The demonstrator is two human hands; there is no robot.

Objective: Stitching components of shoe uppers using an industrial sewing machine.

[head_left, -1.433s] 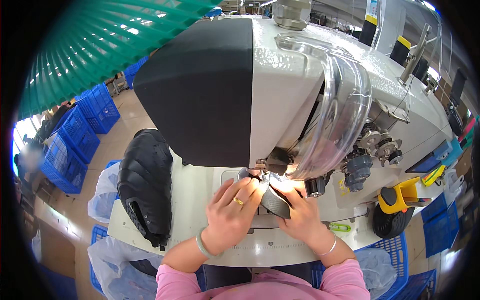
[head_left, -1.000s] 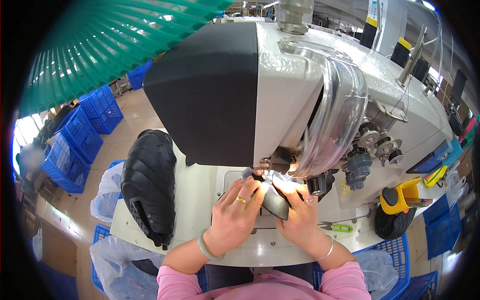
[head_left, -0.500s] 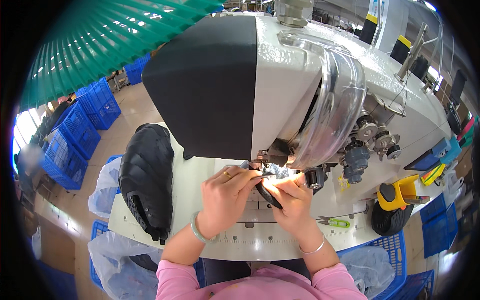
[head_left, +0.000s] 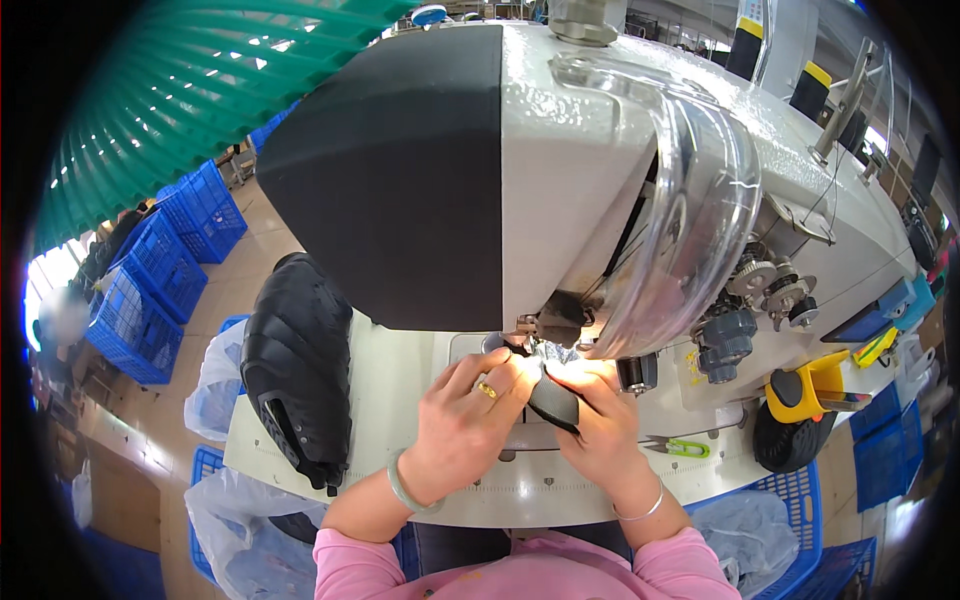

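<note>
A small black padded piece (head_left: 553, 402) lies under the needle area of a sewing machine (head_left: 575, 160), its near end hanging toward me between my hands. My left hand (head_left: 468, 425) is closed, its fingertips pinching the piece's left edge close beside the presser foot (head_left: 526, 332). On the other side my right hand (head_left: 603, 415) grips the piece with thumb and fingers, just below a black roller-shaped part. The machine's lamp brightly lights my fingertips. The piece's far end is hidden by my fingers and the machine head.
Stacked black moulded pieces (head_left: 297, 370) lie on the table's left. Green-handled thread snips (head_left: 686, 448) rest to the right, near a yellow holder (head_left: 815, 385). A clear shield (head_left: 690, 220) curves over the machine's front. Blue crates (head_left: 140, 325) and plastic bags (head_left: 255, 530) stand around.
The black piece has turned, so more of its flat face shows between my hands. My left hand has shifted slightly nearer to me, and the whole view has moved a little.
</note>
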